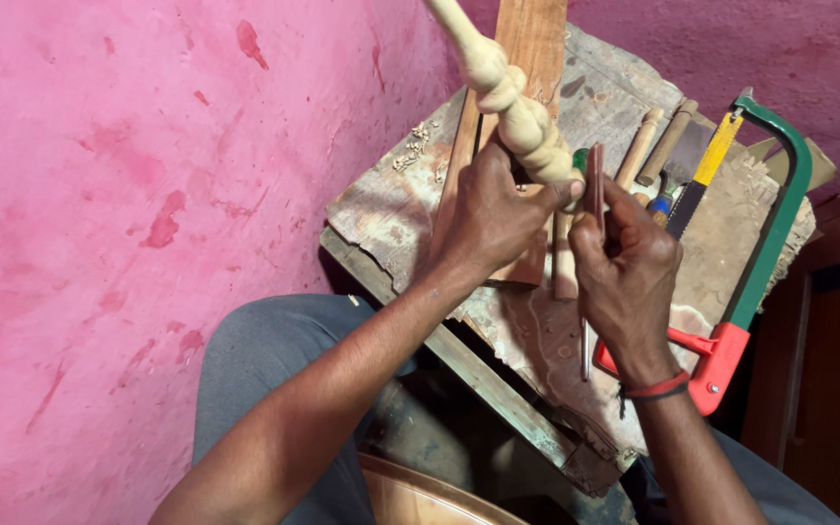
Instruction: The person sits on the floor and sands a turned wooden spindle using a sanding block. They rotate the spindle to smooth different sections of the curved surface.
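My left hand (493,214) grips the lower end of a pale carved wooden spindle (503,87) with twisted, bulbous turns; it rises toward the top of the view. My right hand (626,277) is closed around a thin reddish-brown tool (595,185), held upright with its tip against the spindle's lower end. A red band circles the right wrist. Both hands hover over a worn wooden work board (410,204) in front of my knees.
A hacksaw with a green frame and red handle (765,243) lies on the board's right side, next to several wooden-handled tools (648,141). A reddish plank (527,39) lies across the board. A pink wall (128,214) fills the left. Wood shavings (415,146) dot the board.
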